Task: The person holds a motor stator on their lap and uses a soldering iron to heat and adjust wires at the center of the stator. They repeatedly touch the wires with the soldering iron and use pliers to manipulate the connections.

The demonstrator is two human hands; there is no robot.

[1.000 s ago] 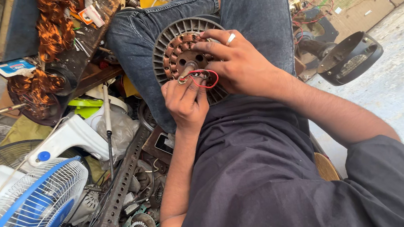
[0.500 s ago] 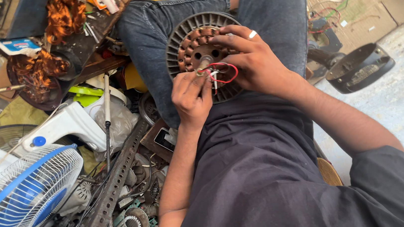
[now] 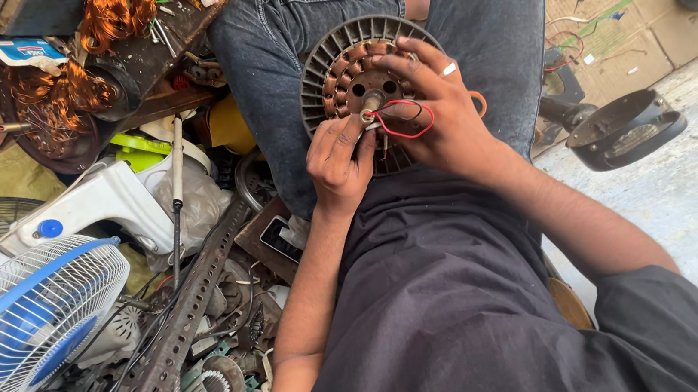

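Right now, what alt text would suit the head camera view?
A seated person's left hand and right hand work red wires at the hub of a round fan motor on their lap. A blue and white fan and scrap parts lie beside them.

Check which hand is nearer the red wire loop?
Right. The right hand holds the red wire loop against its fingers; the left hand pinches beside it at the stator hub.

Copper-orange windings (image 3: pixel 342 76) in a grey finned stator (image 3: pixel 326 56) — red wire loop (image 3: pixel 404 121), blue-and-white fan (image 3: pixel 21 321), dark-blue jeans (image 3: pixel 273 48).

left hand (image 3: pixel 338 158) pinching, right hand (image 3: pixel 435 109) cupped
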